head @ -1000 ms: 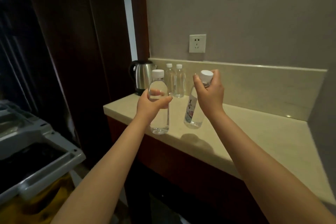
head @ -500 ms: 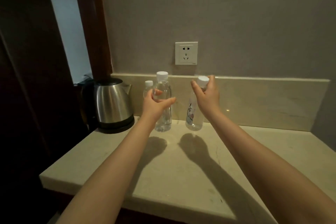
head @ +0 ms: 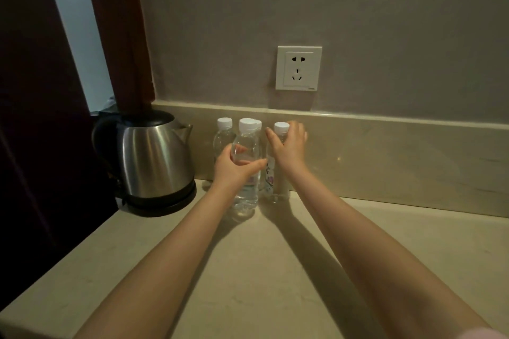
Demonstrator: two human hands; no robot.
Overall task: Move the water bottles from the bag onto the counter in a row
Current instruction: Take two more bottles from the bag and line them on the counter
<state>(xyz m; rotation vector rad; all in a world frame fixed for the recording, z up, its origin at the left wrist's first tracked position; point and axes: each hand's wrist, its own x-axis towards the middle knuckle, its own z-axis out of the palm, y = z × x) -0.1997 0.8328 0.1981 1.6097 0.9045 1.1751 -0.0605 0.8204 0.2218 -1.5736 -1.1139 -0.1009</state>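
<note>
Clear bottle (head: 246, 195) gripped mid-body by left hand (head: 234, 170). Labelled bottle (head: 271, 179) clamped near cap by right hand (head: 289, 148). Both low over counter (head: 248, 270), contact unclear. Risks: standing bottle (head: 224, 133) just behind left grip toppled if pushed back; labelled base swung by high grip.

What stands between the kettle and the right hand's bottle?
Head view: a back bottle by the wall, the front bottle gripped by the left hand, and another cap peeking behind it.

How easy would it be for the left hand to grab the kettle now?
Probably not right away: the left hand grips a bottle. Nothing stands between it and the kettle, though.
</note>
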